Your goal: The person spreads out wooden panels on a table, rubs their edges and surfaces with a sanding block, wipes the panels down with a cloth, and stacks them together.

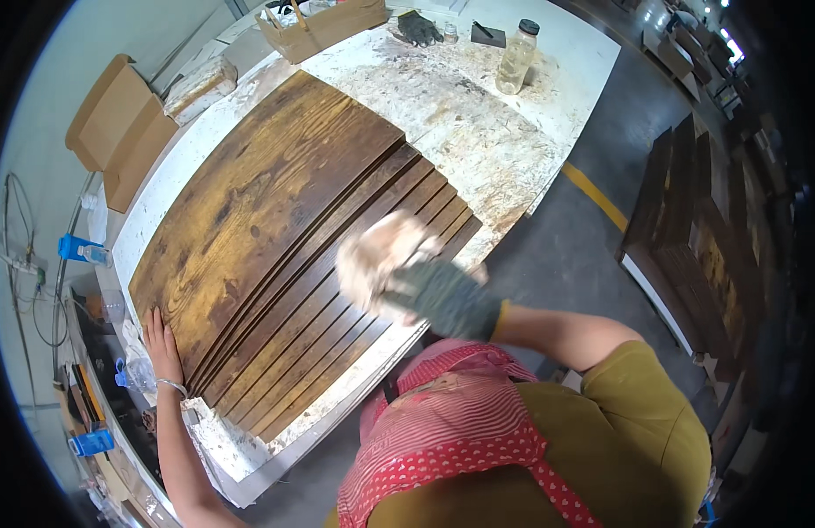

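Note:
Stained brown wooden boards (249, 189) lie overlapped like steps on the table, dark streaks across their grain. My left hand (164, 352) is bare, its fingers stretched out along the left ends of the boards. In a dark grey-green work glove, my right hand (447, 299) is closed around a crumpled beige cloth (381, 255). The cloth is over the right part of the near, stepped board edges; its outline is smeared by motion. Whether it touches the wood I cannot tell.
The stained white table (548, 141) holds a lidded jar (517, 57), a dark glove (419, 28), a cardboard box (324, 26) and an opened carton (121, 132). Stacked dark boards (689, 238) stand on the floor to the right. Blue-topped bottles (136, 374) are at the left.

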A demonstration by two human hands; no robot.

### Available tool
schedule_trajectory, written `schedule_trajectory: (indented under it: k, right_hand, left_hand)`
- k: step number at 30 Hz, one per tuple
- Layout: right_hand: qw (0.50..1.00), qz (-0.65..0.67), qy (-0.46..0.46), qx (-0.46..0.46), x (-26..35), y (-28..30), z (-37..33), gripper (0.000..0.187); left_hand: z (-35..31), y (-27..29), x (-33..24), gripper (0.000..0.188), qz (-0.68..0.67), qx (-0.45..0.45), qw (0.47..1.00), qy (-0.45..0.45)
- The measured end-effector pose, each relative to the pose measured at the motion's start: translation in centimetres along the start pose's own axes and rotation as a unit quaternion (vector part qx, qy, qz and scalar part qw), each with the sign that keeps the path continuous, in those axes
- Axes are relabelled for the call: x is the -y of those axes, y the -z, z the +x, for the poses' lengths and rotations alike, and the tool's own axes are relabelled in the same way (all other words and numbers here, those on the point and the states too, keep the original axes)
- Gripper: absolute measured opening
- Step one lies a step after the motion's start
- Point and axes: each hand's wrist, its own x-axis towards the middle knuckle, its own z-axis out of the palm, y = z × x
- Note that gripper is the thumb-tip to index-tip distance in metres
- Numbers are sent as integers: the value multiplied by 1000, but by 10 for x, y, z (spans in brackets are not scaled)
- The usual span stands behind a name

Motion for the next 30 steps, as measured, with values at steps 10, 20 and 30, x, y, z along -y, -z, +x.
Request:
schedule_trajectory:
  k: [10,20,30]
  right_hand:
    - [955,-227,-95,-167,-100,53,-48,42]
    - [937,-129,-176,-273,-144,38,-65,31]
    - [999,-38,-15,-32,2,4,18,49]
  left_hand:
    - [-1,-9,8,45,21,-14,1000,10]
    - [-4,0,-3,45,20,-14,999,22]
    - [-2,-4,-1,46,19,-9,1000,20]
